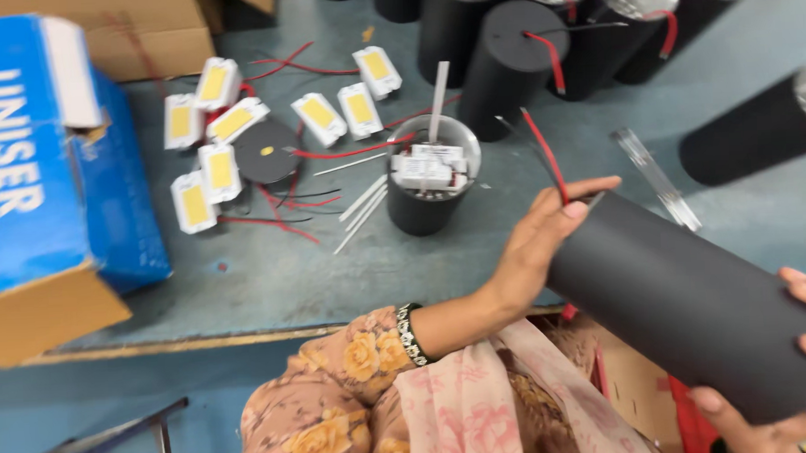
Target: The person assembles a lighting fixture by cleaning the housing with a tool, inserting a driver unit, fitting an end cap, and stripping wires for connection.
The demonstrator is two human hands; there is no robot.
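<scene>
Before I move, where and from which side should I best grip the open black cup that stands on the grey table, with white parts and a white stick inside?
Grip the open black cup low around its round wall, coming from the side. Its top is full of white parts, a white stick and a red wire, so the rim offers no hold.

The black tube [692, 315] looks matt and smooth, like coated metal or plastic. Beside it, the worktop [271, 276] is dull grey-blue, scuffed and stained. Left of the worktop, a box [45, 203] shows glossy blue printed cardboard over raw brown card.
</scene>
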